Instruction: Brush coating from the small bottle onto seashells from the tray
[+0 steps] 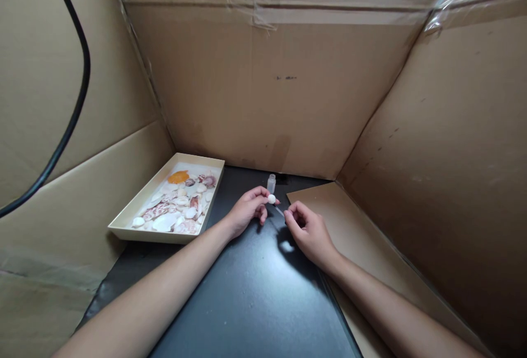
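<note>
Between the thumb and fingers of my left hand [249, 211] is a small white shell [272, 199]. My right hand [308, 231] pinches a thin, pale, translucent stick [279, 211], possibly a dropper or a brush; its exact kind is unclear. The stick's far end points at the shell, and I cannot tell whether they touch. Just behind the shell stands a small translucent bottle [271, 183], upright. To the left, a cream tray [154, 237] holds many seashells [181, 201], white, striped and reddish, with an orange one [178, 177] near its back.
A dark table top [247, 303] lies under my hands. A flat cardboard sheet [349, 221] rests along the right side. Cardboard walls [263, 83] enclose the back and both sides. A black cable [84, 67] hangs at the upper left.
</note>
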Demonstrator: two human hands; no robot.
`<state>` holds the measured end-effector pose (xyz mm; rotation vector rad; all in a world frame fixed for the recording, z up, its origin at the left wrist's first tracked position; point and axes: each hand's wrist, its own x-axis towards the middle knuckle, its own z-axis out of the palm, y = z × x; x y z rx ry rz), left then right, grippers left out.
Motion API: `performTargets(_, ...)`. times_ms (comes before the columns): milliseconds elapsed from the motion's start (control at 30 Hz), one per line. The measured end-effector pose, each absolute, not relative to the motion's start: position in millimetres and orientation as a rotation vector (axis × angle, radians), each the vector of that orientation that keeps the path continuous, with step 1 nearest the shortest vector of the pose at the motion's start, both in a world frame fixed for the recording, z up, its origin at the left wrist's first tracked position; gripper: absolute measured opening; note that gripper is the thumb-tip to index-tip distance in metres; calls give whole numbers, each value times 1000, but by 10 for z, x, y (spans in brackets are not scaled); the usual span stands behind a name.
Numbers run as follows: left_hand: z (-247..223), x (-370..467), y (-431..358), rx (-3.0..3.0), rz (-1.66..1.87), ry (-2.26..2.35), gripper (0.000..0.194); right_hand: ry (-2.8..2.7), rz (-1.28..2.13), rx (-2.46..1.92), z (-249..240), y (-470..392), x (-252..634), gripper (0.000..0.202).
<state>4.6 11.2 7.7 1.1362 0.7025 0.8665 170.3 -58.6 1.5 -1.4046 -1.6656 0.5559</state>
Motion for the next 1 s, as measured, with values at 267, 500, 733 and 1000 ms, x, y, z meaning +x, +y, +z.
performTargets(267,69,43,119,1121,870,694,16,-1650,634,-1301,17,-586,1708,20)
performTargets(500,96,41,102,1135,861,695,17,-1575,542,-1296,7,-586,1725,20)
performTargets(733,107,40,99,1164,843,709,20,-1607,567,-1354,-6,-577,1725,21)
performTargets(1000,95,45,101,1176,844,716,19,-1573,565,-1312,3,-578,1726,20)
